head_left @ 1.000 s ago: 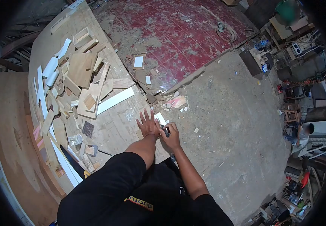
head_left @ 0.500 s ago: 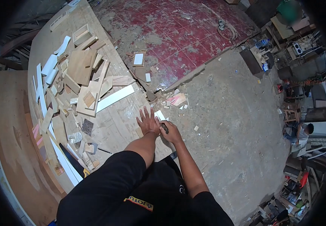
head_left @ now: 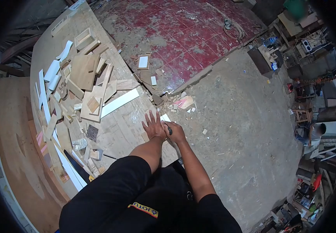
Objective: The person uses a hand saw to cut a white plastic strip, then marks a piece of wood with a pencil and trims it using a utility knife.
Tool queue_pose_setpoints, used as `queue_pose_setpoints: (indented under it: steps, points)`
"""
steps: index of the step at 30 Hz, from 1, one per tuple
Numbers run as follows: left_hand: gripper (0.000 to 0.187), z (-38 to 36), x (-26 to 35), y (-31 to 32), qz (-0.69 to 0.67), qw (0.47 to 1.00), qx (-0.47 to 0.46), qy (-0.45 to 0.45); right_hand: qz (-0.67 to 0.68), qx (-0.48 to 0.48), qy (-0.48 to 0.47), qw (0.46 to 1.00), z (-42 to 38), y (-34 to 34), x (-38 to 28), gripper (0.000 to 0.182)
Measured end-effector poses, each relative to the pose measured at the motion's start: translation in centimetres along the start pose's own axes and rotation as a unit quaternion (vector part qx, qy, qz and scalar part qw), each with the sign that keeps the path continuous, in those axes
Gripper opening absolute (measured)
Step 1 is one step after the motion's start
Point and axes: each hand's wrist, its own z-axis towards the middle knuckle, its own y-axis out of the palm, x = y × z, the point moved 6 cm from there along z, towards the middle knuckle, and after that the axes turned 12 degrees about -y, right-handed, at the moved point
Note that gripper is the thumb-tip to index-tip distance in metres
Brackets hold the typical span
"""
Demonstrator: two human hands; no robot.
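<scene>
My left hand (head_left: pixel 152 126) lies with fingers spread near the right edge of the wooden workbench (head_left: pixel 131 130). Close against its thumb side, my right hand (head_left: pixel 175 133) is closed around a dark handle (head_left: pixel 170 131); the working end of this tool is hidden by the hands. Just beyond the fingers, a white-faced piece (head_left: pixel 165 117) shows at the bench edge. A long white strip of board (head_left: pixel 120 103) lies on the bench further up and to the left.
Wood offcuts (head_left: pixel 84 70), white sheet rolls (head_left: pixel 51 69) and a handsaw (head_left: pixel 77 164) crowd the bench's left side. Scraps litter the concrete floor (head_left: pixel 230 128) to the right, below a raised red tiled floor (head_left: pixel 183 42). A person (head_left: pixel 314 136) sits at far right.
The view has shifted slightly. My left hand stays spread at the bench edge, and my right hand keeps its grip on the dark handle with a slight turn of the wrist.
</scene>
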Motion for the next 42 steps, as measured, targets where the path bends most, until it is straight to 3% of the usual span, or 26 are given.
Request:
queue_pose_setpoints:
  steps: [2, 6, 10, 17, 19, 22, 26, 32, 35, 38, 42]
  points:
    - [0.063, 0.1, 0.0, 0.3, -0.025, 0.999, 0.035, 0.013, 0.01, 0.035, -0.009, 0.999, -1.0, -1.0, -0.8, 0.024]
    - [0.061, -0.2, 0.1, -0.9, -0.002, 1.0, 0.001, -0.009, -0.03, 0.076, -0.089, 0.993, -2.3, -3.9, -3.9, 0.016]
    - [0.061, -0.2, 0.1, -1.1, -0.008, 1.0, 0.001, -0.007, -0.081, 0.051, -0.087, 0.992, -3.0, -5.0, -5.3, 0.016]
    - [0.062, -0.1, 0.0, -0.7, -0.001, 1.0, 0.012, -0.009, -0.024, 0.049, -0.01, 0.998, -1.3, -1.5, -1.1, 0.023]
    - [0.062, -0.3, 0.1, -0.5, -0.005, 1.0, -0.004, -0.005, -0.047, 0.007, -0.029, 0.998, -0.9, -2.3, -2.6, 0.021]
    - [0.062, 0.0, 0.0, -0.3, 0.0, 1.0, 0.019, -0.005, -0.056, 0.031, -0.084, 0.994, -2.2, -3.5, -3.8, 0.019]
    - [0.063, -0.2, 0.0, -0.8, -0.015, 1.0, 0.013, -0.007, -0.074, 0.012, -0.08, 0.994, -2.7, -3.8, -4.2, 0.019]
    - [0.063, -0.1, 0.0, -1.3, -0.014, 1.0, 0.01, -0.009, -0.031, 0.092, -0.068, 0.993, -2.1, -2.0, -1.3, 0.022]
    - [0.063, -0.3, 0.2, -0.9, -0.015, 1.0, 0.015, -0.006, -0.066, 0.014, -0.055, 0.996, -2.7, -3.2, -3.5, 0.021]
    - [0.063, 0.0, -0.1, -0.6, -0.012, 1.0, 0.024, -0.01, -0.118, 0.064, -0.125, 0.983, -3.8, -5.1, -6.0, 0.017]
    - [0.064, 0.1, 0.0, -0.2, -0.009, 1.0, 0.025, -0.008, -0.139, 0.056, -0.127, 0.98, -3.6, -3.2, -4.6, 0.016]
